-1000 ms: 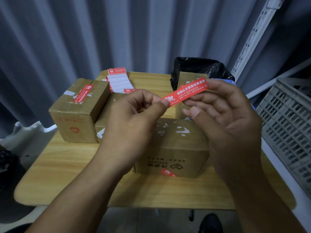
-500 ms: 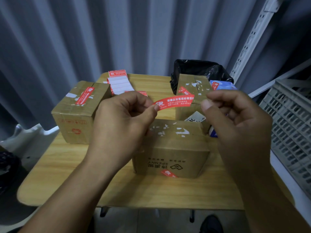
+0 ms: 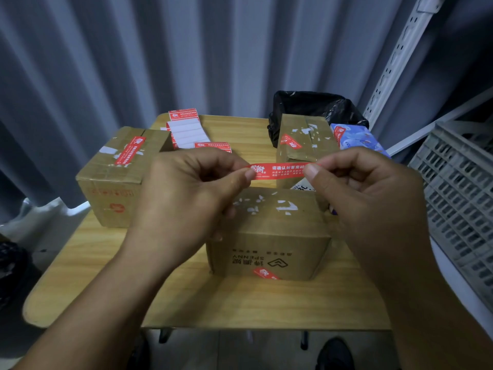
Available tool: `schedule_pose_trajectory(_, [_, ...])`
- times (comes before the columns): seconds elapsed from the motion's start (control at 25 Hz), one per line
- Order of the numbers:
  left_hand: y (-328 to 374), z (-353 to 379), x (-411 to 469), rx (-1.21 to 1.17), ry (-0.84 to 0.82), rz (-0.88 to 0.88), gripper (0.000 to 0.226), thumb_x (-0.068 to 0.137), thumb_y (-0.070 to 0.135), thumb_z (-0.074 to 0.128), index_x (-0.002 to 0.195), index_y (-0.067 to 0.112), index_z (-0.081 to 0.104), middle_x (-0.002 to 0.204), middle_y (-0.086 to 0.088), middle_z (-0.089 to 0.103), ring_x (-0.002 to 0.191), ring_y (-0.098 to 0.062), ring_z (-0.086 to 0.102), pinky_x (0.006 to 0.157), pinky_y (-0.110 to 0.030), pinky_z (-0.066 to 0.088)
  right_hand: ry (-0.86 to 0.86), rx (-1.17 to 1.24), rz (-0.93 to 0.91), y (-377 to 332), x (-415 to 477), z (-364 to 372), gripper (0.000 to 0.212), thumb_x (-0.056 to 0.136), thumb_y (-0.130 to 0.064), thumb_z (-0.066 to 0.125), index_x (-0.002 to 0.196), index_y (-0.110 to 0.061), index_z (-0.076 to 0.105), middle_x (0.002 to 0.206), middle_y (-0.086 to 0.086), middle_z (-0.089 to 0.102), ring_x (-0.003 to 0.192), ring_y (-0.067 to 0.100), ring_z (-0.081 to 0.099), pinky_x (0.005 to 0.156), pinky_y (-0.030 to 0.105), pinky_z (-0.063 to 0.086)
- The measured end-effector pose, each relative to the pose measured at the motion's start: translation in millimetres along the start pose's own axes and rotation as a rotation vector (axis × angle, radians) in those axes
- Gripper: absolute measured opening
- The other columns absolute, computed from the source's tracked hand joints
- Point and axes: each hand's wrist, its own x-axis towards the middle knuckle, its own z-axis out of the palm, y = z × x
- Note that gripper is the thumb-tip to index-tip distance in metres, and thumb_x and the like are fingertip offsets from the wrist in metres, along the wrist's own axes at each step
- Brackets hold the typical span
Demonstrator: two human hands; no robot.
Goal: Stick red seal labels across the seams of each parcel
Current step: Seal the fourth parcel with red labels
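Observation:
A red seal label [image 3: 280, 170] with white print is stretched level between my hands, above the nearest cardboard parcel [image 3: 269, 236]. My left hand [image 3: 186, 198] pinches its left end and my right hand [image 3: 365, 193] pinches its right end. The near parcel has torn white scraps on top and a red label on its front lower edge. A second parcel [image 3: 117, 177] at the left carries a red label on top. A third parcel [image 3: 304, 142] stands behind, with a red label on it. A sheet of labels [image 3: 186, 132] lies at the table's far side.
The parcels stand on a small wooden table [image 3: 88, 263]. A black plastic bag [image 3: 314, 105] sits at the back, a blue packet [image 3: 360, 137] beside the third parcel. A grey plastic crate [image 3: 458, 198] and a metal shelf upright [image 3: 400, 54] are at the right.
The label was tilted up toward the right; it has come down and levelled, and both hands have lowered it closer to the near parcel's top.

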Motion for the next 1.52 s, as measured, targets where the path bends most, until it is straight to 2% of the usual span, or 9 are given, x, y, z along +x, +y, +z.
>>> schedule_pose_trajectory(0.12, [2.4, -7.8, 3.3, -0.047, -0.067, -0.068, 0.005, 0.082, 0.012, 0.075, 0.078, 0.009, 0.077, 0.046, -0.01, 0.055, 0.032, -0.011, 0.043, 0.031, -0.018, 0.034, -0.081, 0.006, 0.038, -1.9, 1.6, -4.3, 0.005, 0.085, -0.015, 0.075, 0.081, -0.013, 0.073, 0.062, -0.009, 0.064, 0.057, 0.002, 0.053, 0.058, 0.012, 0.042])
schedule_pose_trajectory(0.2, [0.8, -12.5, 7.0, -0.047, -0.096, -0.095, 0.008, 0.082, 0.012, 0.075, 0.075, 0.009, 0.077, 0.052, -0.021, 0.055, 0.039, -0.022, 0.044, 0.032, -0.021, 0.034, -0.115, -0.014, 0.078, -1.2, 1.5, -3.2, 0.007, 0.084, -0.019, 0.075, 0.078, -0.016, 0.073, 0.062, -0.01, 0.064, 0.058, 0.001, 0.054, 0.058, 0.012, 0.043])
schedule_pose_trajectory(0.28, [-2.4, -14.0, 9.7, -0.02, -0.125, -0.134, 0.011, 0.084, 0.012, 0.074, 0.075, 0.008, 0.075, 0.055, -0.024, 0.055, 0.041, -0.022, 0.043, 0.032, -0.022, 0.033, -0.128, -0.044, 0.125, 1.6, 1.2, -0.2, 0.01, 0.082, -0.023, 0.077, 0.076, -0.016, 0.074, 0.064, -0.006, 0.068, 0.058, 0.002, 0.057, 0.057, 0.015, 0.046])
schedule_pose_trajectory(0.44, [-9.6, -12.8, 12.0, 0.047, -0.158, -0.197, 0.013, 0.087, 0.013, 0.072, 0.076, 0.005, 0.072, 0.047, 0.001, 0.055, 0.035, -0.002, 0.041, 0.035, -0.012, 0.03, -0.144, -0.095, 0.217, 10.1, 0.8, 3.0, 0.014, 0.08, -0.028, 0.078, 0.075, -0.015, 0.075, 0.075, 0.002, 0.073, 0.074, 0.018, 0.068, 0.069, 0.032, 0.055])
schedule_pose_trajectory(0.56, [-13.3, -10.8, 12.8, 0.126, -0.138, -0.209, 0.015, 0.086, 0.02, 0.074, 0.074, 0.012, 0.074, 0.046, 0.013, 0.056, 0.04, 0.002, 0.044, 0.041, -0.012, 0.031, -0.159, -0.132, 0.229, 12.0, -0.4, 3.3, 0.015, 0.079, -0.031, 0.077, 0.075, -0.016, 0.075, 0.076, -0.001, 0.072, 0.074, 0.009, 0.067, 0.067, 0.026, 0.055])
schedule_pose_trajectory(0.68, [-15.9, -7.9, 12.2, 0.17, -0.111, -0.207, 0.016, 0.085, 0.024, 0.075, 0.073, 0.014, 0.074, 0.051, 0.012, 0.06, 0.045, 0.001, 0.046, 0.053, -0.024, 0.034, -0.173, -0.159, 0.249, 12.4, 0.1, 2.9, 0.015, 0.08, -0.031, 0.076, 0.076, -0.017, 0.076, 0.08, -0.004, 0.073, 0.08, 0.006, 0.067, 0.071, 0.028, 0.056])
schedule_pose_trajectory(0.88, [-20.5, -5.6, 12.0, 0.23, -0.104, -0.224, 0.016, 0.084, 0.028, 0.076, 0.071, 0.019, 0.073, 0.05, 0.011, 0.058, 0.046, -0.004, 0.045, 0.058, -0.029, 0.034, -0.188, -0.182, 0.276, 16.1, 1.6, 3.0, 0.015, 0.08, -0.032, 0.076, 0.078, -0.017, 0.076, 0.091, -0.002, 0.072, 0.087, 0.009, 0.067, 0.08, 0.038, 0.058])
schedule_pose_trajectory(1.16, [-22.4, -1.3, 11.9, 0.286, -0.105, -0.234, 0.02, 0.09, 0.029, 0.071, 0.074, 0.017, 0.071, 0.052, 0.019, 0.059, 0.048, 0.004, 0.05, 0.05, -0.023, 0.032, -0.172, -0.204, 0.243, 18.6, 1.2, 5.3, 0.018, 0.076, -0.035, 0.08, 0.073, -0.017, 0.075, 0.09, 0.001, 0.071, 0.082, 0.012, 0.066, 0.077, 0.039, 0.056])
schedule_pose_trajectory(1.52, [-25.3, -0.6, 12.0, 0.331, -0.113, -0.201, 0.021, 0.088, 0.031, 0.072, 0.071, 0.018, 0.071, 0.058, 0.018, 0.064, 0.051, 0.005, 0.052, 0.045, -0.013, 0.033, -0.176, -0.23, 0.224, 27.4, 1.7, 5.0, 0.015, 0.077, -0.032, 0.08, 0.075, -0.018, 0.074, 0.095, -0.002, 0.068, 0.087, 0.008, 0.064, 0.076, 0.029, 0.055])
